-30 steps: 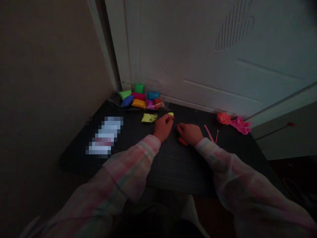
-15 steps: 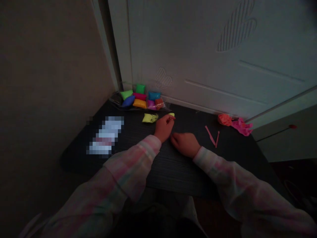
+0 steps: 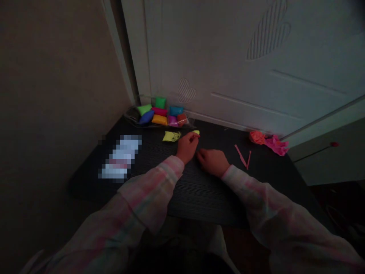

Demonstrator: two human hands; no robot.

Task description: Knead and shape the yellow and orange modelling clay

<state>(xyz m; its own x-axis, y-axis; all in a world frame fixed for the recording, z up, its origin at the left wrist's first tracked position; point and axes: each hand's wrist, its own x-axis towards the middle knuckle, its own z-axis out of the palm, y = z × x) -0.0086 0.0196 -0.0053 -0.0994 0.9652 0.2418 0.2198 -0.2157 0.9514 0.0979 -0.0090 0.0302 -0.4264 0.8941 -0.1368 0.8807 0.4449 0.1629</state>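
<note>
At the middle of the dark table, my left hand is closed, its fingers curled and pressed together at the far side. A bit of yellow shows just past those fingers; whether they grip it cannot be made out. Close by on the right, my right hand rests low over the table with its fingers curled under, and anything inside is hidden. A yellow packet, torn or crumpled at its right end, lies just left of my left hand.
Behind lies a clear bag of several coloured packets. A blurred-out white rectangle lies left. Two thin pink sticks are on the right, near crumpled orange wrapping and pink wrapping. A white panel borders the table's back.
The view has shifted slightly, so everything sits a little further left. Both hands keep nearly the same pose, with only slight finger movement.
</note>
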